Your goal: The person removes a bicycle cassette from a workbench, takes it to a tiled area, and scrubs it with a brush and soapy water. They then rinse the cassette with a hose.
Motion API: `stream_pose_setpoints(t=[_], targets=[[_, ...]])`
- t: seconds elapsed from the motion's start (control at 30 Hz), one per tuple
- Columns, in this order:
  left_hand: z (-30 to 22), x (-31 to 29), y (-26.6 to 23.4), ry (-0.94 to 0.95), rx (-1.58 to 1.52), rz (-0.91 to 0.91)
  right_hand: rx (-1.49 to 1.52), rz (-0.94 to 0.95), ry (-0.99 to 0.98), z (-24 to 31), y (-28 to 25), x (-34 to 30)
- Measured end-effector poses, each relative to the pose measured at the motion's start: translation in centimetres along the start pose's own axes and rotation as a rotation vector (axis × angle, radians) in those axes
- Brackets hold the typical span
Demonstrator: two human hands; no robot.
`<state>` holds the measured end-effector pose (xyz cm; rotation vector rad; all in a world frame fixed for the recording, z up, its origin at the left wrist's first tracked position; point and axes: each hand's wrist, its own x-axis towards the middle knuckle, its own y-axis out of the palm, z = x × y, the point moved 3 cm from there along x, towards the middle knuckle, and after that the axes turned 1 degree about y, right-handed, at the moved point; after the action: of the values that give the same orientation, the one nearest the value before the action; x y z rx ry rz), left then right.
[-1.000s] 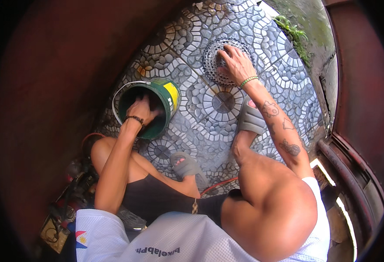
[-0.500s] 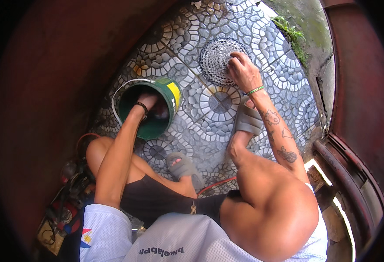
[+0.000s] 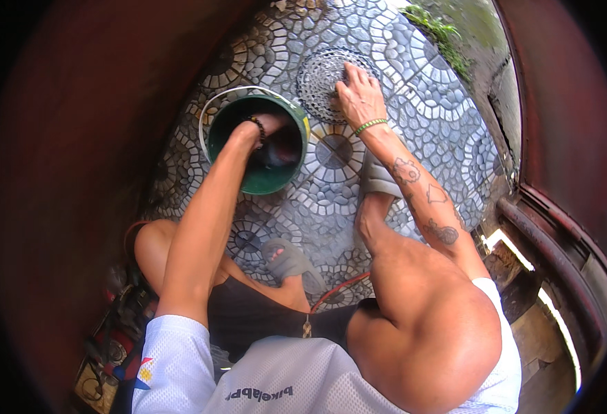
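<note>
Bucket [image 3: 265, 183] shifted nearer sprocket cassette [image 3: 319, 84]; left hand [image 3: 271, 125] inside bucket, partly hidden.

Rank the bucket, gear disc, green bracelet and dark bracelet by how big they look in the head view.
1. Bucket, largest.
2. Gear disc, partly covered by the right hand.
3. Green bracelet and dark bracelet, smallest: too alike to rank.

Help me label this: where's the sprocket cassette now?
In the head view, the sprocket cassette lies on the patterned floor near the top, slightly right of centre, partly under the right hand, up and right of the green bucket.
</note>
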<state>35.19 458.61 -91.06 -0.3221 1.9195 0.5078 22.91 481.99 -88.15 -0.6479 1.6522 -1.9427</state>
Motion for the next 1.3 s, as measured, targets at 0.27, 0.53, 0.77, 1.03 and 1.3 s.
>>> stream_pose_setpoints(t=[0.27, 0.53, 0.77, 1.03, 1.3], targets=[[-2.5, -1.3, -4.3, 0.006, 0.044, -0.054, 0.582, -0.212, 0.193, -5.9, -1.2, -4.0], [-5.6, -3.4, -7.1, 0.012, 0.216, -0.071, 0.254, -0.135, 0.456, -14.3, -1.4, -12.6], [-4.9, -0.9, -10.5, 0.088, 0.856, -0.504, 0.070, -0.217, 0.465, -10.2, -3.9, -8.5], [-4.3, 0.9, -9.0, 0.412, 1.555, -0.345, 0.224, 0.114, 0.459, -5.0, -1.9, 2.0], [-3.9, -6.8, 0.3, 0.533, 1.786, -0.853, 0.196, 0.278, 0.594, -6.9, 0.7, 1.7]])
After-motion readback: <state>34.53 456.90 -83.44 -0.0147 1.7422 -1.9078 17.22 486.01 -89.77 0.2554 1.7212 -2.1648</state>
